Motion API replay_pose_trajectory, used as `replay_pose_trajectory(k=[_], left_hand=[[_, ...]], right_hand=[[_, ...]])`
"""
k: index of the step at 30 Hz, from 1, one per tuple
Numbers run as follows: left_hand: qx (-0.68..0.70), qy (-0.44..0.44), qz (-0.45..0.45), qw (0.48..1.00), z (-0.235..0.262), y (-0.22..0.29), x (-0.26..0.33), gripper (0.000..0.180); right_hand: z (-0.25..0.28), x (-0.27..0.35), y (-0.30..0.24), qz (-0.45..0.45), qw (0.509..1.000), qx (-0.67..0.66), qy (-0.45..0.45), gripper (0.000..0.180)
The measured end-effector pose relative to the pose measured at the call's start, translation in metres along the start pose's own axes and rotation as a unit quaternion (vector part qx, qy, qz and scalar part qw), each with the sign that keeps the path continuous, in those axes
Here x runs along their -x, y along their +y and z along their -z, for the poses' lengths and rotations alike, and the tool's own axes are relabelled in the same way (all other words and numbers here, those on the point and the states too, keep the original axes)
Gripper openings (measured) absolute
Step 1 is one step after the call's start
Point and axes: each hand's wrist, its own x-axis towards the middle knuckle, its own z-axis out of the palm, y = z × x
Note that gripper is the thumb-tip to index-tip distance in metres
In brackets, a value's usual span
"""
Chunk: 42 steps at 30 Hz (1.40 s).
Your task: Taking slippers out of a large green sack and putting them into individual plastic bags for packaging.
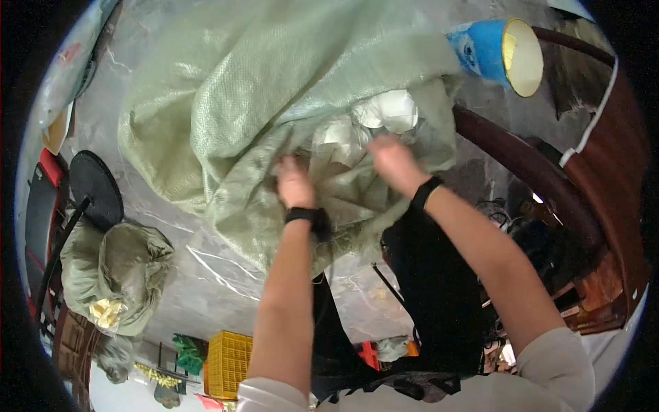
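Note:
A large pale green woven sack [254, 103] lies on its side before me, its mouth spread toward my legs. Inside the mouth, white rounded pieces [388, 111] sit in what looks like clear plastic film [343, 143]. My left hand [296, 184] is in the mouth, left of the film, its fingers curled and blurred. To the right, my right hand [398, 166] is closed with its fingertips by the film and the white pieces. What either hand grips is too smeared to make out. Both wrists wear black bands.
A blue cylindrical tub [480, 51] lies beside the sack at upper right, near a dark brown curved wooden piece [522, 161]. At left are a round black base with a pole [96, 189] and a filled green sack [134, 268]. A yellow crate [228, 364] stands at lower left on grey flooring.

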Motion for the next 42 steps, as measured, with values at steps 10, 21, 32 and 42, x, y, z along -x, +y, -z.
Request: replay_pose_trajectory(k=[10,21,32,42], left_hand=[[-0.523,-0.110,-0.262,0.803,0.069,-0.153,-0.039,0.045],[0.093,-0.273,0.191,0.938,-0.058,0.022,0.014,0.054],[0.398,-0.183,0.156,0.885,0.253,0.023,0.119,0.025],[0.294,-0.023,0.078,0.952,0.629,0.104,0.203,0.019]], right_hand=[[-0.020,-0.101,0.063,-0.200,0.947,-0.024,-0.249,0.037],[-0.018,-0.045,0.057,-0.221,0.902,-0.201,-0.310,0.054],[0.095,0.059,-0.085,0.063,0.941,-0.318,-0.100,0.031],[0.344,0.199,-0.263,0.241,0.871,-0.330,0.275,0.027]])
